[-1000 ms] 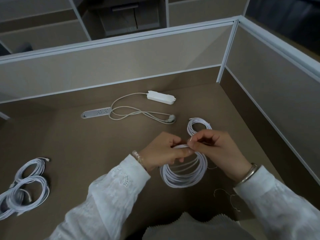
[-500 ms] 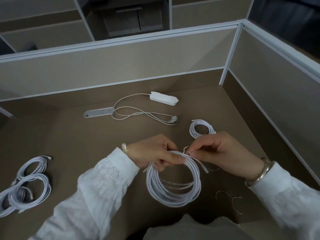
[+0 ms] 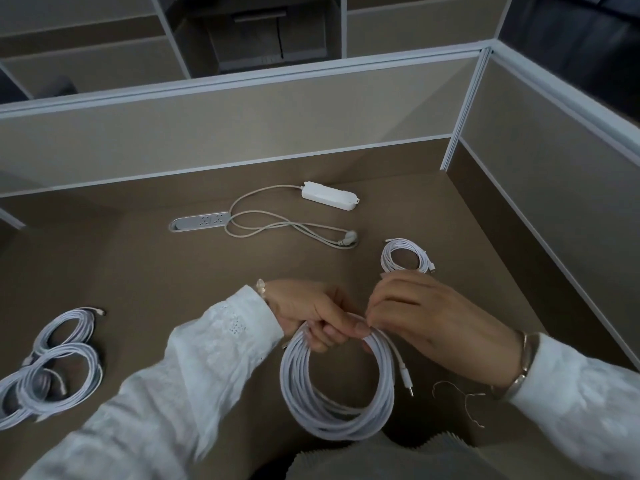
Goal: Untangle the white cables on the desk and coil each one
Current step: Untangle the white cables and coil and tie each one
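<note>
The left hand [image 3: 311, 317] grips the top of a large coiled white cable [image 3: 337, 382], fingers curled round the bundled loops and thumb pressed over them; the coil hangs below the fist over the near edge of the tabletop [image 3: 173, 271], its ring facing the camera. The right hand [image 3: 415, 313] meets it from the right, fingertips pinched at the same crown of the coil, seemingly on a thin tie, though what it pinches is too small to tell; the cable's free plug end [image 3: 405, 374] dangles down the coil's right side, just beneath that hand. The coming move turns on this: the binding point lies directly between both hands, at the coil's top, with the right hand nearer the loose tail. A small finished coil [image 3: 407, 256] lies beyond the right hand, toward the right edge; more coiled white cables [image 3: 59, 368] sit near the left edge; a power strip [image 3: 329, 195] and a thin wire tie [image 3: 460, 403] lie apart.
</note>
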A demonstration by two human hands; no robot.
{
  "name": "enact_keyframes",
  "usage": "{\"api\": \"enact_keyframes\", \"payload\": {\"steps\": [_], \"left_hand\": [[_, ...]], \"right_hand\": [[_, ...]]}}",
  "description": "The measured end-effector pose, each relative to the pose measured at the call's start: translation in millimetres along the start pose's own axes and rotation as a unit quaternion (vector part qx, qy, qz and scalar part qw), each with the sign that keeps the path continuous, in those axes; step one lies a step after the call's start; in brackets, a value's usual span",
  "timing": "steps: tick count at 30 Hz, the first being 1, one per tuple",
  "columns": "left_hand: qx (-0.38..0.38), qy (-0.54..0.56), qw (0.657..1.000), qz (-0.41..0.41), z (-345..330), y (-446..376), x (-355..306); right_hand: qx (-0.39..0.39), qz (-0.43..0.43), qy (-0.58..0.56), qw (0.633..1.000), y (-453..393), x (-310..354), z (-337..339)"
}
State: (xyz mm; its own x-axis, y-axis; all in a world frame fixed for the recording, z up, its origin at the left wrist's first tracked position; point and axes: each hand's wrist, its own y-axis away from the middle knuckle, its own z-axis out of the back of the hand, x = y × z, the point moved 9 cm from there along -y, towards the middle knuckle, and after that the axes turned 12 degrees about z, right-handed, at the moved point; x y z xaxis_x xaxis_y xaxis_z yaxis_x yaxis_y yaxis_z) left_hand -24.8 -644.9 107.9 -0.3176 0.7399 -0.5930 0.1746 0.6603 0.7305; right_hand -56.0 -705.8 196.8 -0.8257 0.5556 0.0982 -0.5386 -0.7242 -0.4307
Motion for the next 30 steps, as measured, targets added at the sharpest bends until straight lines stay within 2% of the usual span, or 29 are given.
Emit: {"api": "enact_keyframes", "payload": {"steps": [4,7,11,13,16,22,25,26,27,28,29,30], "left_hand": [[-0.105,-0.064,0.992,-0.014,12,7,-9],[-0.165,-0.076,0.983,-0.031,18,14,-13],[-0.249,-0.098,0.961,-0.063,23,20,-19],[-0.292,-0.154,0.940,-0.081,21,23,-27],[-0.396,-0.269,0.872,-0.104,24,28,-41],[-0.584,-0.404,0.694,-0.122,17,31,-49],[-0.621,-0.537,0.559,-0.116,-6,29,-59],[-0.617,-0.573,0.528,-0.113,-13,26,-60],[-0.623,-0.586,0.506,-0.113,-14,25,-59],[-0.633,-0.577,0.502,-0.121,-11,25,-58],[-0.639,-0.558,0.513,-0.132,-7,24,-56],[-0.645,-0.522,0.539,-0.144,0,27,-52]], "right_hand": [[0.020,-0.032,-0.019,0.999,4,-9,-4],[-0.003,-0.057,-0.037,0.998,5,-12,-1],[-0.043,-0.116,-0.080,0.989,6,-21,5],[-0.041,-0.130,-0.084,0.987,6,-23,4],[-0.025,-0.158,-0.067,0.985,6,-28,0],[-0.045,-0.268,-0.052,0.961,10,-50,-8],[-0.072,-0.367,-0.076,0.924,20,-65,-13],[-0.074,-0.395,-0.085,0.912,23,-68,-15],[-0.075,-0.417,-0.095,0.901,26,-72,-18],[-0.074,-0.433,-0.109,0.892,29,-75,-20],[-0.076,-0.446,-0.134,0.882,31,-79,-23],[-0.087,-0.456,-0.174,0.868,34,-82,-24]]}}
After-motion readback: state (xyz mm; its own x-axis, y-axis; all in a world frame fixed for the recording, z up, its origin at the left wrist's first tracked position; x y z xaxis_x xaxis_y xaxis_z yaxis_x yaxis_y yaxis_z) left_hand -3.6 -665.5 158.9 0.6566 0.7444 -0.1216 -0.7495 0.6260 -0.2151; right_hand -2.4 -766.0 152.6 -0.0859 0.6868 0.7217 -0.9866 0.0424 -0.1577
